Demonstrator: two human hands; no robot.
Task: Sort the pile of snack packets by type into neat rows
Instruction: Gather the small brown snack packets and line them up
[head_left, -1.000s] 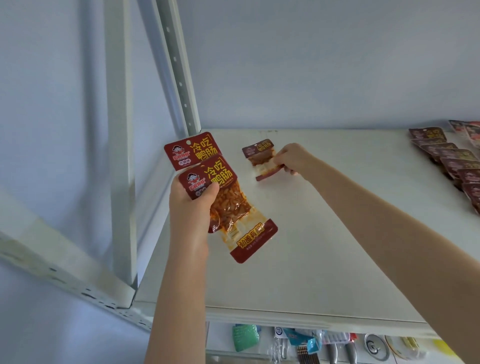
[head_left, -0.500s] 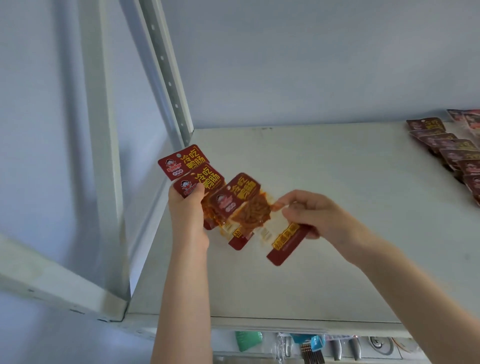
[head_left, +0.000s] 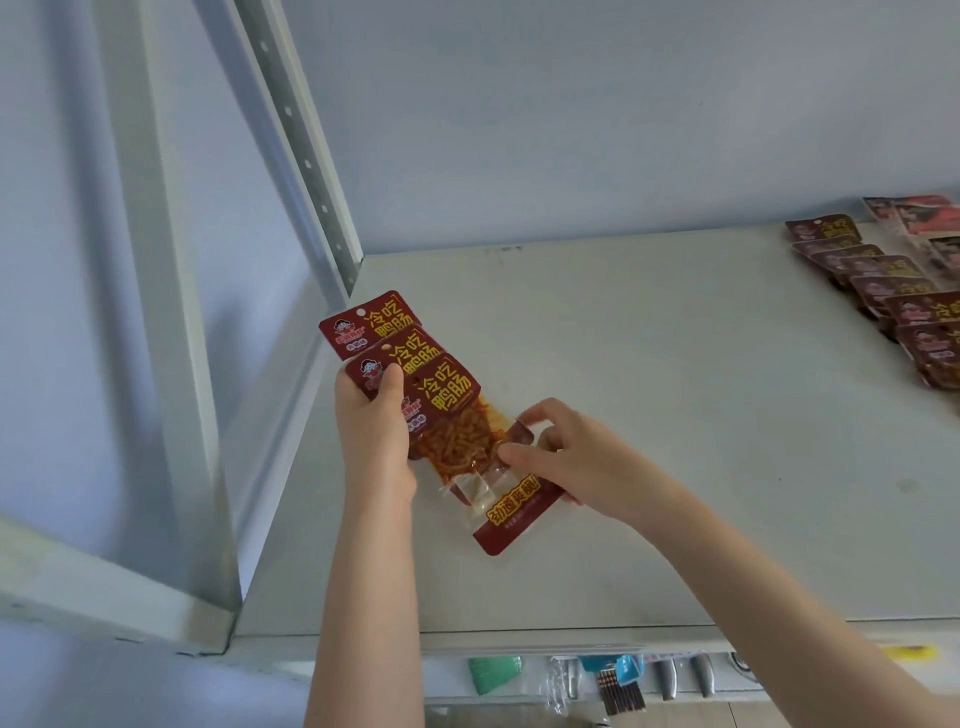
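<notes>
Our right hand (head_left: 566, 460) has pinched a third packet (head_left: 452, 397) onto our left hand's (head_left: 371, 441) clamped pair (head_left: 371, 325). The sorted row (head_left: 883, 291) lies at three o'clock.

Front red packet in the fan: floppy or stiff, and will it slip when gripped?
Probably floppy: front packet is thin film, pinched by right hand. Likely slippery: glossy faces overlap other packets in left hand. Seems light; fingertips carry it.
</notes>
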